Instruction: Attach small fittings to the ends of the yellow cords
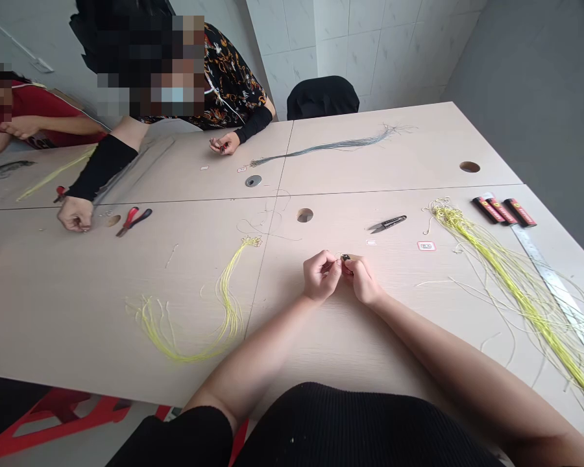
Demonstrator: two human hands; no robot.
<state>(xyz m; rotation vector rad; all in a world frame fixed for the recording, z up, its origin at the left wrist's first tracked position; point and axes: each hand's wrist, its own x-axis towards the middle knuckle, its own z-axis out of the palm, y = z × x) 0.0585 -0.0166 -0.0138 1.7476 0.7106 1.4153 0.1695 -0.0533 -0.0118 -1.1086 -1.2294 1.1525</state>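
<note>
The pale, wood-grained counter (68,324) is smooth and flat, made of panels meeting at dark straight seams, with round holes cut through it. Across it sits a person in a black shirt with a coloured print (233,78), black sleeves covering both forearms; farther left is a person in red (63,117). Behind the far edge stands a dark chair (323,97) with a rounded back.

At the right lies a long yellow cord bundle (513,285), thin and glossy, knotted at its far end, loose strands fanning out over a flat metal ruler (555,272). A thinner yellow bundle (230,305) curves in an S at the left, and a straight grey-blue bundle (328,145) frays at one tip.

The left hand (322,275) is curled, thumb against forefinger; I cannot tell whether it grips anything thin. The right hand (363,279) is closed, pinching a small dark piece right beside the left fingertips, just above the counter.

Red-handled pliers (132,222) lie slightly spread. Three black-and-red cylinders (502,211) lie by the ruler, pointed black snips (389,224) beyond the hands. Smaller are a round grey metal disc (254,181), a red-bordered paper tag (426,246) and, between the fingertips, the dark piece (346,257).
</note>
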